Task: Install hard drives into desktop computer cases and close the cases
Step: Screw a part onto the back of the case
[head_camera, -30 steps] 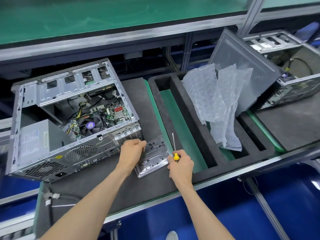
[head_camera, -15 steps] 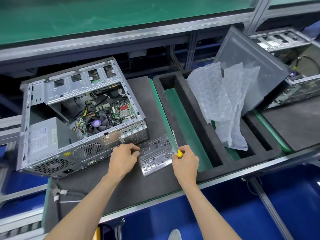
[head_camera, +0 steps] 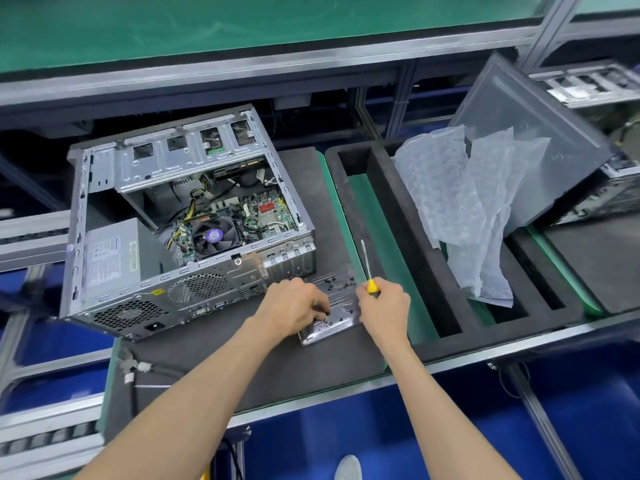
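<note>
A silver hard drive is lying flat on the worktop just right of the open computer case, its long axis running away from the person. The left hand is curling onto the drive's near-left edge, while the right hand is gripping a yellow-handled screwdriver, tip pointing away.

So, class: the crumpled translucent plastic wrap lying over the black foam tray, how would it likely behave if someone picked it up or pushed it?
The crumpled translucent plastic wrap would probably be floppy: it sags in folds over the black foam tray. It is likely very light, being thin enough to show the grey panel behind it. Pushed, it would probably bunch up rather than slide whole.
</note>
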Motion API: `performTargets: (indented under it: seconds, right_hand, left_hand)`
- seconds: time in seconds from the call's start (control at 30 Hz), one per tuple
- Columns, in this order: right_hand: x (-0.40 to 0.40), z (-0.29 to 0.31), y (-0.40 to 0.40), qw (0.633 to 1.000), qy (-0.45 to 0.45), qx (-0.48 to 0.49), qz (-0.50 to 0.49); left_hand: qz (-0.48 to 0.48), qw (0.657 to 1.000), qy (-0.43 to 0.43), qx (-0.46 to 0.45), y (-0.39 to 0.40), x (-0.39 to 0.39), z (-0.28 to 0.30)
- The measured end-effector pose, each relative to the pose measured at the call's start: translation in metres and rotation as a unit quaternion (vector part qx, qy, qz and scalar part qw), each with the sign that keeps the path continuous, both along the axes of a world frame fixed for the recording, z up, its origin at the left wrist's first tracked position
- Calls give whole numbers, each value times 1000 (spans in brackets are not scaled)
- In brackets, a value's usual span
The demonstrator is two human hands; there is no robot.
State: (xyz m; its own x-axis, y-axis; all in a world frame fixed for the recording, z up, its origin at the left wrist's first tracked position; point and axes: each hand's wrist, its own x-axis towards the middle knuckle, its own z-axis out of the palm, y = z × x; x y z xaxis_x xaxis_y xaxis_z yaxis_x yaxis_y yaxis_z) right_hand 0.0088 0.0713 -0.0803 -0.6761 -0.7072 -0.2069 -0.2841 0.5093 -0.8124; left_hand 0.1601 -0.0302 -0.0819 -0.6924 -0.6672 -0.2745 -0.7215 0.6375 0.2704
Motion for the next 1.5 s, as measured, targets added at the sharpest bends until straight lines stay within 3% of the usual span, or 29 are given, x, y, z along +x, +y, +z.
performTargets:
  seconds: [0.2, 0.27, 0.33, 0.37, 0.4, 0.47, 0.5, 0.53, 0.57, 0.67, 0.73, 0.87, 1.5]
  right_hand:
    - [-8, 0, 6, 997, -65, 1, -34]
    - [-9, 0, 7, 996, -84, 1, -32]
    - [-11, 0, 7, 995, -98, -1, -28]
    - [-12, 0, 8, 995, -99, -3, -25]
    - [-12, 1, 8, 995, -97, -5, -22]
    - [-12, 2, 9, 996, -87, -10, -12]
    - [-11, 2, 8, 997, -81, -11, -5]
    - [-11, 1, 8, 997, -73, -10, 1]
    - [-10, 1, 7, 998, -64, -6, 6]
    - [-7, 0, 5, 999, -47, 3, 16]
    - [-6, -1, 4, 999, -37, 6, 14]
    - [-5, 0, 2, 1000, -22, 14, 16]
    - [-1, 6, 3, 998, -20, 46, 34]
  left_hand:
    - [-22, 1000, -6, -6, 0, -12, 3]
    - [-2, 999, 14, 37, 2, -16, 5]
    - [67, 982, 113, 135, 6, -16, 4]
    - [124, 951, 190, 211, 8, -14, 4]
    - [185, 897, 268, 298, 11, -9, 5]
    - [266, 758, 378, 460, 16, -2, 7]
    - [286, 710, 400, 504, 16, 2, 9]
    - [291, 699, 399, 517, 16, 5, 10]
    - [285, 719, 382, 505, 15, 6, 11]
    - [161, 901, 249, 316, 12, 7, 9]
    - [55, 964, 152, 213, 11, 2, 7]
    - [-10, 986, 68, 152, 10, -4, 3]
    - [-60, 988, 35, 138, 8, 1, 13]
